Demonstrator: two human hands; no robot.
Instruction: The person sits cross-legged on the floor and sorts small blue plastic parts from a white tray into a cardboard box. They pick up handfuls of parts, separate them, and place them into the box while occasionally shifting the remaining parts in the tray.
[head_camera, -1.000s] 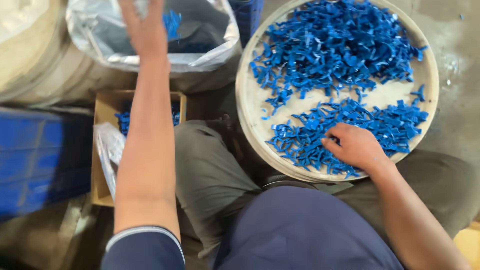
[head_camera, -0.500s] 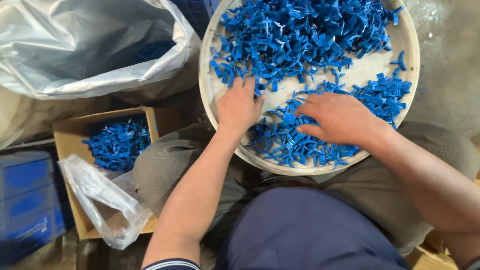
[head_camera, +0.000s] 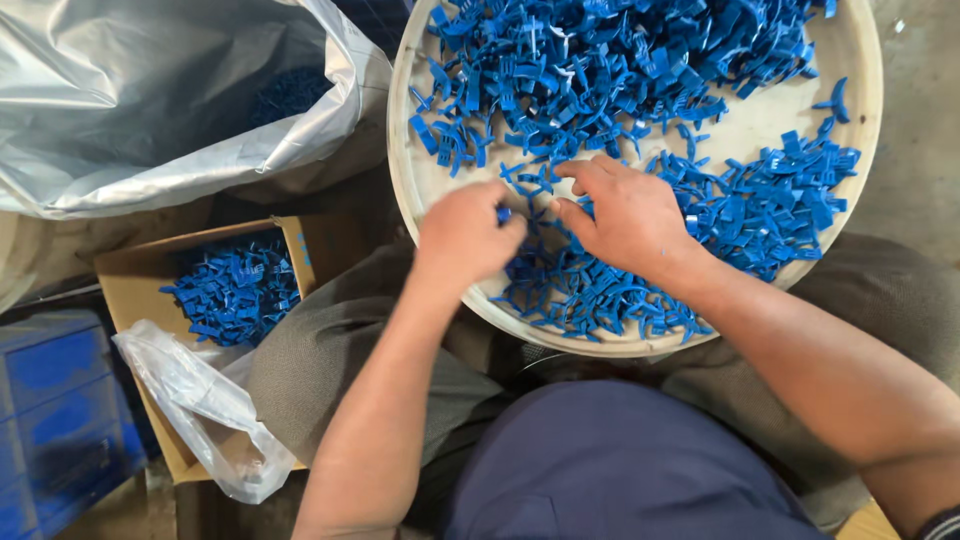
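- The left hand (head_camera: 465, 235) rests on the round tray (head_camera: 425, 185), fingers curled shut around a few blue plastic pieces (head_camera: 600, 70).
- The right hand (head_camera: 620, 215) lies just beside it, fingers bent and pinching pieces off the tray.
- The pieces cover most of the tray, which sits on the person's lap.
- A cardboard box (head_camera: 135, 275) on the left holds more pieces, near a silver bag (head_camera: 150, 110).
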